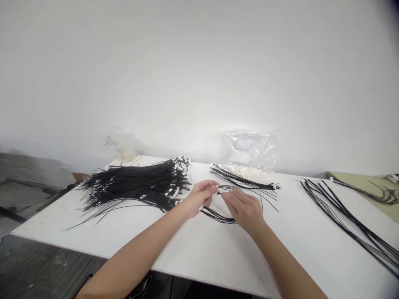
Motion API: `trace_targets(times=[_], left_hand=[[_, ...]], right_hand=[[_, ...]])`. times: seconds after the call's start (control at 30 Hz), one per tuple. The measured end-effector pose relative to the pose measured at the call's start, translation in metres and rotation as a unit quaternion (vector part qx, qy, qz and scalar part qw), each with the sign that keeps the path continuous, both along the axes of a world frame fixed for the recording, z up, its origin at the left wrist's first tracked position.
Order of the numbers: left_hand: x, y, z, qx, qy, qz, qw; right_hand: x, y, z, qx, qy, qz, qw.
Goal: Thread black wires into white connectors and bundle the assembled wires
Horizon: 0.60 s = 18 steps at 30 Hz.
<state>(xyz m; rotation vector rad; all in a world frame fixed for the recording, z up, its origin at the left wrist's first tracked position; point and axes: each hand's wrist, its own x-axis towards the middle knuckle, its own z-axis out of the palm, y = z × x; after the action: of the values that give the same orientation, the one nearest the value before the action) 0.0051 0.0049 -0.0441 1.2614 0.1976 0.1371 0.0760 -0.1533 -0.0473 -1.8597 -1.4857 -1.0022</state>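
Note:
Over the middle of the white table (pixel 187 253), my left hand (pixel 199 199) is closed in a pinch, with a small white connector (pixel 219 190) at its fingertips. Close beside it, my right hand (pixel 245 208) pinches a thin black wire with a dark tip, pointed toward that connector. A loop of black wires (pixel 218 216) hangs below and between both hands, and a white end piece shows under my left palm. Fine detail at the fingertips is too small to make out.
Left of my hands lies a large pile of black wires (pixel 134 182) with white ends. A smaller wire bundle (pixel 243 178) lies behind my right hand, near a clear plastic bag (pixel 252 149) with white pieces. Longer wires (pixel 343 216) stretch along the right side. A wall stands behind.

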Motion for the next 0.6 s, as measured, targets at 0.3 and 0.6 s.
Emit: trace_targets(times=[0.3,0.6], left_hand=[[-0.0016,-0.0005,-0.0008,-0.022,0.002,-0.009,1.000],[-0.0021,-0.0038,-0.0018,-0.041,0.011,-0.005,0.999]], right_hand=[[-0.0023,0.0020,-0.0026,0.022,0.002,0.006,1.000],[-0.0009,0.0002,-0.0020,0.008,0.006,0.017,1.000]])
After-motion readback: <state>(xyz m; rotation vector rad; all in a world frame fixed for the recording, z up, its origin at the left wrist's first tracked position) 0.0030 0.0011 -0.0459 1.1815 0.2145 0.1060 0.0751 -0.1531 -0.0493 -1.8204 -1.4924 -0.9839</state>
